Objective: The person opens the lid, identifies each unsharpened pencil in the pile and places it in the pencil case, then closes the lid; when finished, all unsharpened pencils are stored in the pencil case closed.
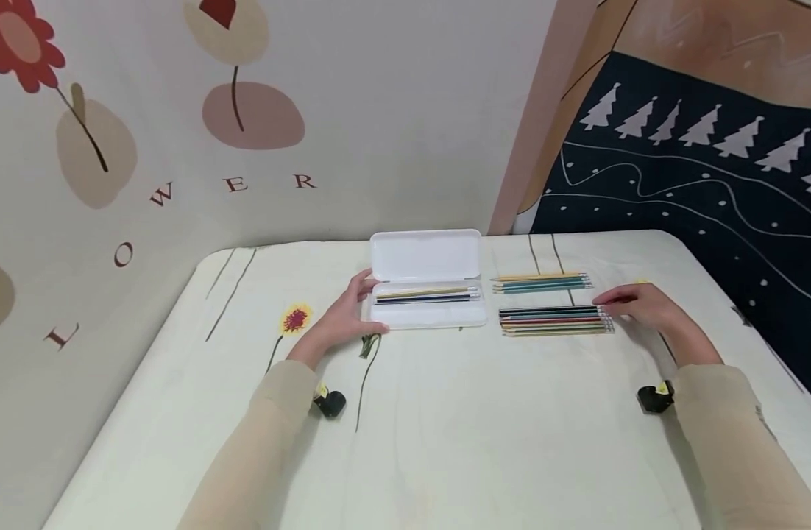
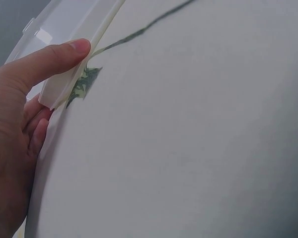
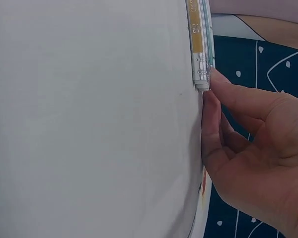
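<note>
Left hand (image 1: 342,316) grips the left end of the open white pencil case (image 1: 432,318), frame centre. Right hand (image 1: 644,305), fingers narrow, at eraser ends of lower pencil row (image 1: 551,322), right of centre; can't tell if pinching. Row runs left-right, tips toward case, right hand nearer.

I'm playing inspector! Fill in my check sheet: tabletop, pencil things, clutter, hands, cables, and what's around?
Surface: white flower-print cloth.
Pencil things: white pencil case, open, pencils inside; farther pencil group and nearer pencil group right of it.
Clutter: nothing seen.
Hands: left hand holds the case's left end; right hand is at the nearer group's eraser ends, grip unclear.
Cables: nothing seen.
Surroundings: pale flower-print backdrop, dark tree-print panel.
</note>
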A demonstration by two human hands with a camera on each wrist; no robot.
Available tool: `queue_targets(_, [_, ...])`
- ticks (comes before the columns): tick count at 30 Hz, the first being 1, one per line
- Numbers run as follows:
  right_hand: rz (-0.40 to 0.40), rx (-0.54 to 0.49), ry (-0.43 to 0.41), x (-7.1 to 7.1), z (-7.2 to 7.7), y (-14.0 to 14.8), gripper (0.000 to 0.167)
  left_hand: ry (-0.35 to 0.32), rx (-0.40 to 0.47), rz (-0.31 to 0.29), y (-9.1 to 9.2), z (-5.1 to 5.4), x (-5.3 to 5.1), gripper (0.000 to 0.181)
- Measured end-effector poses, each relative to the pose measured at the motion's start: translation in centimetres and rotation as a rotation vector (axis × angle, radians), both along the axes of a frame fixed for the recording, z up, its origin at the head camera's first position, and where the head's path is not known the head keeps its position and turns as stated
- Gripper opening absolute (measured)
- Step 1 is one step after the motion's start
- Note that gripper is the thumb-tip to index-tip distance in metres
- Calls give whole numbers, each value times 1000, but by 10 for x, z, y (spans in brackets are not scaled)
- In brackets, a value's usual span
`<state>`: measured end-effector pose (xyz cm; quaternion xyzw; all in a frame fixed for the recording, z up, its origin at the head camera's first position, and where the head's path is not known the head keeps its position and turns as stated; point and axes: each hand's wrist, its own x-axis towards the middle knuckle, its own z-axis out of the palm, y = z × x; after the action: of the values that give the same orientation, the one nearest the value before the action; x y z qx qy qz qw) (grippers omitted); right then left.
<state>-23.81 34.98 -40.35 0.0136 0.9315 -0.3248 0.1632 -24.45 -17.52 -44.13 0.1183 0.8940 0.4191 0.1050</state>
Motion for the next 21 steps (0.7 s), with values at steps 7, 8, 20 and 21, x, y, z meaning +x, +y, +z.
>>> queue_targets(7, [22,24,20,-1,-1,2,35,11,6,-11,1,0,-2,120])
queue_targets(8, [21,21,25,-1,-1,1,35,12,4,-10,1,0,-2,120])
queue_targets(20, [-122,-126,-69,10,-1,8,56,-1,4,-12,2,0,3,119])
queue_targets(21, [-138,-145,-77,10,-1,9,55,0,2,-14,2,0,3,119])
